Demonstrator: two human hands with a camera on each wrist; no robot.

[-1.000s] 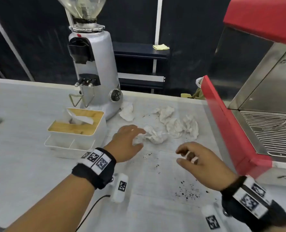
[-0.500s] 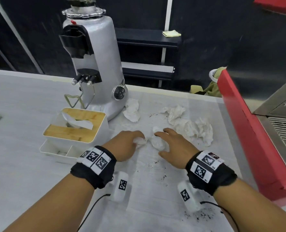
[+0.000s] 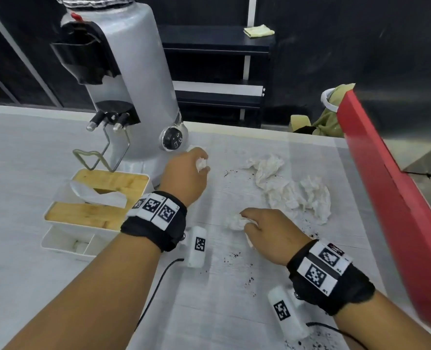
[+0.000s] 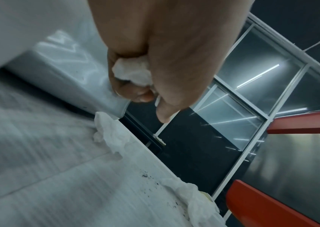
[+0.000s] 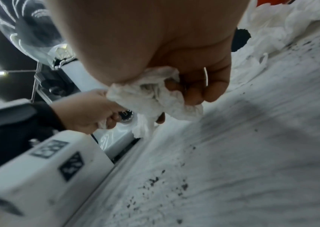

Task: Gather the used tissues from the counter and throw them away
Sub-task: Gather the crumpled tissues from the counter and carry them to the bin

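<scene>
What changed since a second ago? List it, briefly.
The left hand, gripping a tissue wad, moved away toward the grinder. The right hand came in and gripped another wad. The tissue pile and tissue box stayed put.

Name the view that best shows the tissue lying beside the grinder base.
Left wrist: the loose tissue lies unobstructed against the grinder. In the head view the left hand nearly hides it; the right wrist view shows it partly.

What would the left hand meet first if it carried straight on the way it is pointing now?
Probably the loose crumpled tissue lying by the grinder's base; the left hand, already holding a tissue wad, points toward it. Depth is uncertain.
</scene>
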